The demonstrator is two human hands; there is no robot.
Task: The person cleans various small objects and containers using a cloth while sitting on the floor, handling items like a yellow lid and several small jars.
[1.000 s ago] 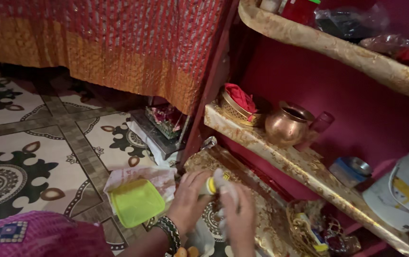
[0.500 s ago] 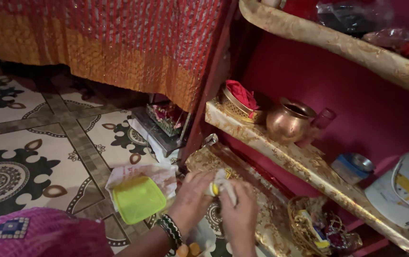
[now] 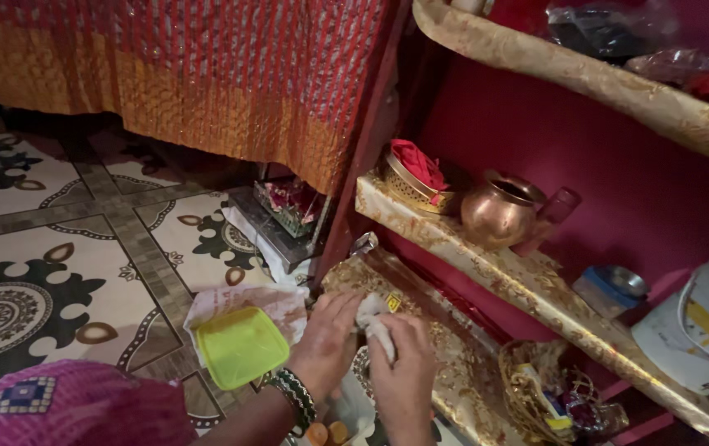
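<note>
Both hands are meeting low over the bottom shelf's front edge: the left hand (image 3: 327, 345), bangles at the wrist, is cupping one side of a crumpled white cloth (image 3: 373, 324), and the right hand (image 3: 404, 381) is curling its fingers around the other side, pinching the cloth between them. Whether anything is wrapped inside is impossible to tell. Just left of the hands, a lime-green square plastic lid (image 3: 241, 346) is lying on a pale printed bag (image 3: 243, 300) on the patterned floor tiles (image 3: 33, 281). Above, on the gold-covered middle shelf (image 3: 528, 289), a round copper pot (image 3: 498, 212) is standing beside a brass basket with red cloth (image 3: 415, 182), near its left end.
</note>
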